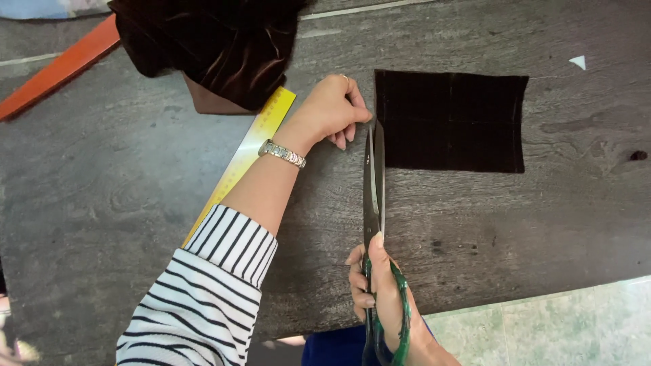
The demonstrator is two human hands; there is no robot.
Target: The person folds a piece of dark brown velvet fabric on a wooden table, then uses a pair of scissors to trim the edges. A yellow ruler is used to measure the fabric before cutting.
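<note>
holding the scissors (pixel 373 196) closed in our right hand (pixel 380 291), blades pointing toward the tabletop's far edge at the dark cloth piece's (pixel 451 122) left edge, our left hand (pixel 332 108) pinching that corner

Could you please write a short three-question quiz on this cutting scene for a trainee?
1. True or false: the right hand holds the green-handled scissors.
2. Where does the yellow ruler lie? A) on the dark fabric rectangle B) under the left forearm C) off the table
3. What is the left hand touching?

Key
1. True.
2. B.
3. The left edge of the dark fabric rectangle, by the scissor tips.
</note>
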